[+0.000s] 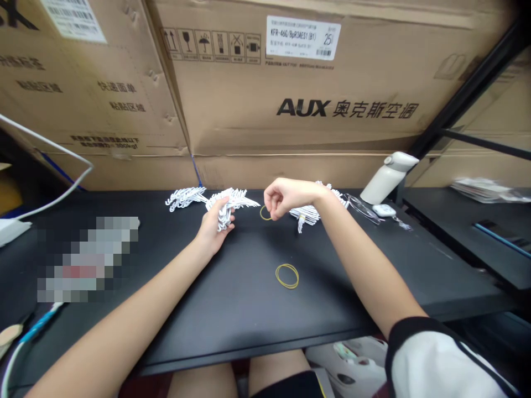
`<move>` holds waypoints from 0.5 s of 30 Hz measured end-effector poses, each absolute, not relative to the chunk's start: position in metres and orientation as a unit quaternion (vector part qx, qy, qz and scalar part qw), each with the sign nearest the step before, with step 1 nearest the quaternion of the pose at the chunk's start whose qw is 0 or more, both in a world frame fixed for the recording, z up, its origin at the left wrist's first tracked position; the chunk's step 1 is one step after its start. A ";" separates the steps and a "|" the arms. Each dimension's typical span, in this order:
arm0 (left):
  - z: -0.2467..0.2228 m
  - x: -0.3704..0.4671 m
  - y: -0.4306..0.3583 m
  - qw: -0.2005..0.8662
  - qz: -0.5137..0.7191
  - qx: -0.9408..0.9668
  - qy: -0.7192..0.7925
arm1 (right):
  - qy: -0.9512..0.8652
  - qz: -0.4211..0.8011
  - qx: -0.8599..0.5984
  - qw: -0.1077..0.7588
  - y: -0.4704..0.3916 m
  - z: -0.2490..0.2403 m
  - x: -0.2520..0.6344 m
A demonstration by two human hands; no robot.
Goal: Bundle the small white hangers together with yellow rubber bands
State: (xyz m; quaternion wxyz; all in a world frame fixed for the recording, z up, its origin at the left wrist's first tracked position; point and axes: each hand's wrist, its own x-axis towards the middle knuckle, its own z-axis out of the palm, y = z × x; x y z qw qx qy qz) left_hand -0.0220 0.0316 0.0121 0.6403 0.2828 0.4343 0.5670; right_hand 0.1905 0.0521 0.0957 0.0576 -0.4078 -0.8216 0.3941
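Note:
My left hand (216, 225) is wrapped round a bunch of white hooks (226, 213), whose thin ends stick out to the right. Just right of it, my right hand (280, 199) pinches a yellow rubber band (264, 213) that hangs below its fingers. Two more yellow bands (287, 276) lie overlapping on the black table (249, 315). Behind my left hand, to the left, lies another bunch of white hooks (185, 198). Beyond my right wrist sits a white bundle (306, 214), partly hidden by the arm.
Large cardboard boxes (298, 83) stand along the back. At the right back are a white bottle (385, 178), glasses (364, 210) and a small white case (384, 210). A blurred object (91, 260) and a cable (41, 326) lie at the left.

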 end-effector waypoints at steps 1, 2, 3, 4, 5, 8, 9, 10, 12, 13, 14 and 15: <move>0.012 -0.022 0.032 0.640 0.566 0.283 0.435 | -0.821 0.395 -0.408 0.056 0.052 0.095 0.190; 0.012 -0.022 0.031 0.640 0.566 0.284 0.436 | -0.821 0.394 -0.409 0.056 0.053 0.095 0.190; 0.012 -0.022 0.031 0.639 0.566 0.284 0.437 | -0.821 0.393 -0.410 0.056 0.053 0.095 0.190; 0.012 -0.022 0.031 0.639 0.566 0.285 0.437 | -0.822 0.391 -0.411 0.058 0.053 0.095 0.190; 0.012 -0.022 0.031 0.639 0.565 0.286 0.437 | -0.822 0.389 -0.412 0.060 0.053 0.095 0.190; 0.013 -0.021 0.030 0.637 0.566 0.288 0.437 | -0.826 0.385 -0.407 0.066 0.052 0.095 0.189; 0.013 -0.021 0.030 0.637 0.565 0.290 0.437 | -0.827 0.384 -0.406 0.066 0.051 0.096 0.189; 0.013 -0.021 0.030 0.637 0.564 0.291 0.437 | -0.827 0.384 -0.406 0.062 0.050 0.097 0.189; 0.013 -0.021 0.030 0.637 0.563 0.292 0.438 | -0.827 0.383 -0.409 0.051 0.049 0.098 0.188; 0.014 -0.021 0.030 0.636 0.563 0.293 0.440 | -0.826 0.383 -0.412 0.044 0.048 0.098 0.188; 0.014 -0.021 0.030 0.635 0.562 0.293 0.441 | -0.826 0.383 -0.413 0.037 0.048 0.099 0.188; 0.014 -0.021 0.029 0.635 0.562 0.293 0.442 | -0.827 0.382 -0.412 0.030 0.047 0.099 0.187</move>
